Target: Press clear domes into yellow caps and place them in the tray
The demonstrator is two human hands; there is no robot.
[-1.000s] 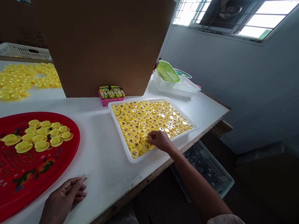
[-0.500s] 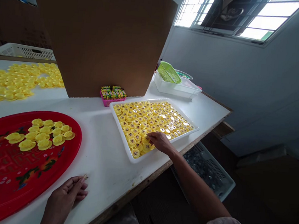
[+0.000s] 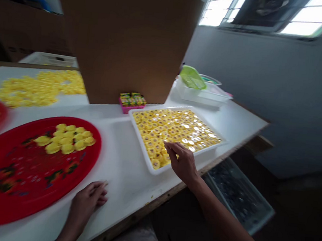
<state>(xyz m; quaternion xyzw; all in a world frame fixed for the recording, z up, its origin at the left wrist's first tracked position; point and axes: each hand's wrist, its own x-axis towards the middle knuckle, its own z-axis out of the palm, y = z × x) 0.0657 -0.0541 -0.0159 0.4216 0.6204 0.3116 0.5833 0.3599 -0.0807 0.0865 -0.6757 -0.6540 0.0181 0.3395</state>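
My right hand (image 3: 184, 161) is over the near edge of a white tray (image 3: 147, 152), with thumb and fingers pinched together. Whatever may be between those fingertips is too small to make out. Rows of round yellow pieces (image 3: 160, 127) with small printed pictures fill the tray. On the white table, my left hand (image 3: 89, 199) rests with its fingers closed, and a tiny light-coloured thing shows at the tips of thumb and forefinger. Left of it lies a red oval tray (image 3: 32, 206) with flowers, bearing a cluster of yellow hat-shaped pieces (image 3: 66, 140).
A second red tray (image 3: 2, 109) holds yellow pieces at the left. More yellow pieces (image 3: 40, 86) spread behind. A cardboard sheet (image 3: 129, 40) stands upright behind a pink basket (image 3: 126, 110) of small packets. A green basket (image 3: 192, 78) sits on a clear bin (image 3: 200, 96). Below is a crate (image 3: 254, 218).
My view has swung to the left, so a second red tray shows more fully. The right hand has lifted slightly from the yellow pieces. My left hand stays beside the red oval tray.
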